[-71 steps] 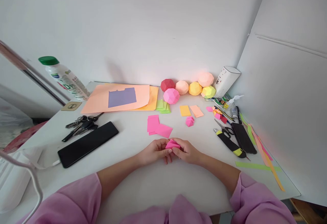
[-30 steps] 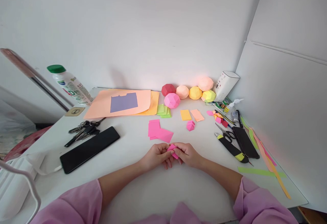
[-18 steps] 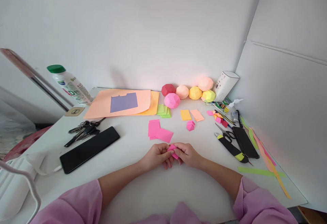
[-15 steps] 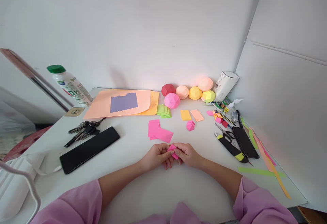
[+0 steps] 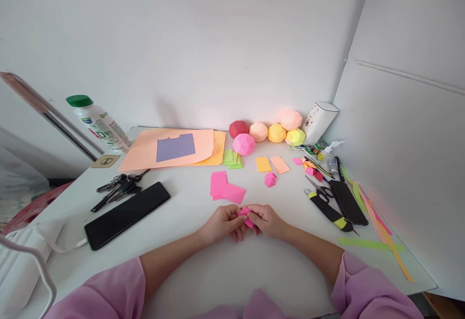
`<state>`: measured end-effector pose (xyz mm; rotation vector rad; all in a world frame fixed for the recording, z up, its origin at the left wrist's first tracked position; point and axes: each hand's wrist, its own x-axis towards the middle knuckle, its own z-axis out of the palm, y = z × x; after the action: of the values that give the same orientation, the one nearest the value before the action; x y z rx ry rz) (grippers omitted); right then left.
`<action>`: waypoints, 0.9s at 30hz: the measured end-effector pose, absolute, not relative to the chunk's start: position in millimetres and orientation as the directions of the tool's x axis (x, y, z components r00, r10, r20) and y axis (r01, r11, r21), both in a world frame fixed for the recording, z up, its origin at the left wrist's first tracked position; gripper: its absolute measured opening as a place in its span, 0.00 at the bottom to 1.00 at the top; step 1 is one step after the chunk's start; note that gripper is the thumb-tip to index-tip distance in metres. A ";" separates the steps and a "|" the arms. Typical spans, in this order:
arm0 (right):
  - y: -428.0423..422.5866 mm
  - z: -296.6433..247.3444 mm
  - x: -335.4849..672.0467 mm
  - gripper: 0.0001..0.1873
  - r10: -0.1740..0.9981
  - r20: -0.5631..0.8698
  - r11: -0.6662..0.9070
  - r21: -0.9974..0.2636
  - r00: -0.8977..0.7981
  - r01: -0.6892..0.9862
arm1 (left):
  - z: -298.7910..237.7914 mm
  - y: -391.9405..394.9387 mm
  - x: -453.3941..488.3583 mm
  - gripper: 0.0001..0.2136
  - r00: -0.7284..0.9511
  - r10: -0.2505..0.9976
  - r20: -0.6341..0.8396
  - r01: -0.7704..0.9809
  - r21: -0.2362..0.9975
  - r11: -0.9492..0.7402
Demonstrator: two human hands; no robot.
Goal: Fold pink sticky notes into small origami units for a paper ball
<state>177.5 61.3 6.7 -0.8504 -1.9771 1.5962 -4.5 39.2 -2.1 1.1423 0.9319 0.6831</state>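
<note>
Between my two hands is a small folded piece of pink paper [image 5: 245,211], above the near middle of the white table. My left hand [image 5: 225,223] pinches its left side with thumb and fingers. From the other side my right hand [image 5: 265,219] grips it, thumb on top; fingers hide part of the paper. Just beyond lie flat pink paper pieces [image 5: 219,184], overlapping one another. A little stack of folded pink units [image 5: 270,179] rests to their right. Yellow-orange paper [image 5: 263,164], peach paper [image 5: 279,164] and a green paper stack [image 5: 232,158] lie farther back.
Faceted paper balls [image 5: 244,144] line the wall. On the right are scissors [image 5: 324,192], a cutter [image 5: 329,211], a black phone [image 5: 348,202], glue bottle [image 5: 329,151] and paper strips [image 5: 370,244]. Leftward are keys [image 5: 121,187], a black device [image 5: 127,215], a bottle [image 5: 101,124] and large sheets [image 5: 145,151].
The view has shifted very slightly. Both hands keep the pink paper in nearly the same pose and place.
</note>
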 end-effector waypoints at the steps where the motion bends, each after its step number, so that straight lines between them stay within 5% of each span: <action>1: 61.4 6.5 177.6 0.17 0.711 -0.032 0.133 -0.975 -0.703 0.179 | -2.0 39.2 -4.4 0.17 0.466 0.845 -0.261 0.005 0.956 0.292; 27: 59.1 6.1 178.1 0.16 0.743 -0.068 0.059 -0.984 -0.665 0.166 | -1.3 40.5 -7.2 0.17 0.456 0.855 -0.246 -0.099 0.941 0.324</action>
<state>178.1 59.1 6.1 -0.9060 -1.8796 1.6443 -7.2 40.5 -1.3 1.0527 0.8849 0.7471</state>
